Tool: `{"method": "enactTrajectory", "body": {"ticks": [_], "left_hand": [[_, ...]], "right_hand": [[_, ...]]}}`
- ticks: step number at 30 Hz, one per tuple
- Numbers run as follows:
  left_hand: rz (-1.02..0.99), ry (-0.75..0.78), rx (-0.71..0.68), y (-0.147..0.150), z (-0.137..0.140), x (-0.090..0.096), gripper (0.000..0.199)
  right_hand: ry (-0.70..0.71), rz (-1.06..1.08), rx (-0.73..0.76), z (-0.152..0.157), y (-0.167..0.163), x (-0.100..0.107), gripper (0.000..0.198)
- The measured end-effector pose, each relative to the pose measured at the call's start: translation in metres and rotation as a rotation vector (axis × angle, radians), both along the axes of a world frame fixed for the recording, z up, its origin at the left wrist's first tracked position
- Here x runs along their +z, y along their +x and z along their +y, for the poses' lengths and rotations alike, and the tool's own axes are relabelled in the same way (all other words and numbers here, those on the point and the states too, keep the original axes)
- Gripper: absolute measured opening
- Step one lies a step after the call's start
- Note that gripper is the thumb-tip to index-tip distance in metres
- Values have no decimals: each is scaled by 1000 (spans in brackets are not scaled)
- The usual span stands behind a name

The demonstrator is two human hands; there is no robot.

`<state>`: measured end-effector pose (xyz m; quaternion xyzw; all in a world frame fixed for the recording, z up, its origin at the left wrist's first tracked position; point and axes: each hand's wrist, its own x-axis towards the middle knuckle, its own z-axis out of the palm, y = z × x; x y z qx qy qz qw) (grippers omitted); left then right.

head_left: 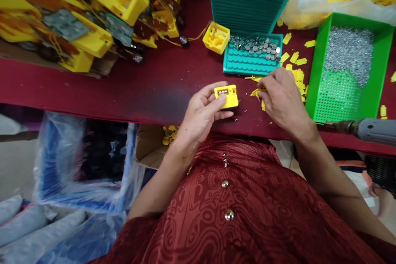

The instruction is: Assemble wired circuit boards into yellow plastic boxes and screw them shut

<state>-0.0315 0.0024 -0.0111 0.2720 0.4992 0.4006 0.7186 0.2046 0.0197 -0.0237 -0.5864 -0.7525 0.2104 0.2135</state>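
Note:
My left hand (202, 111) grips a small yellow plastic housing (229, 100), thumb on its face. Silvery button cells (222, 92) show in a slot of that housing. To the right, my right hand (284, 97) has its fingers bent and pinched at a small yellow plastic cover (257, 92) just above the red cloth. More such yellow covers (297, 76) lie scattered beside and behind this hand. Beyond both hands sits a teal tray (244, 66) with loose button cells (267, 49) in it.
A stack of teal trays (247, 8) stands at the back. Right of it is a green basket (315, 70) of small metal screws, with a power screwdriver (371, 129) near its front. Yellow housings with wires and circuit boards (66, 24) pile up at the left. An open yellow housing (216, 38) lies mid-table.

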Motion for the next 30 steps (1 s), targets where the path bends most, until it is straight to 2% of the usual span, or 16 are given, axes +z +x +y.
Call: {"method": "enactTrajectory", "body": {"ticks": [3,8,10,14,16,19,24,30], "left_hand": [[-3,-1,16,1,1,0,40],[-23,12,47,4,1,-2,35],[-24,12,59,4,1,-4,33],[-18,4,75,4,-1,-6,34],[-8,9,69,5,-2,-6,35],[3,11,53,5,-2,-5,36],[35,28,26,7,-1,-5,38],[-2,25,49,11,-1,-3,39]], "right_hand": [[-31,7,3,-1,1,3,11],[-7,114,-47,-2,-7,4,11],[-44,257,-81,-2,-13,5,12],[-227,636,-117,-1,-20,6,20],[-285,735,-122,1,-21,6,24],[-330,789,-129,4,-19,7,22],[-386,841,-109,5,-17,9,35],[-308,919,-197,3,-17,10,38]]}}
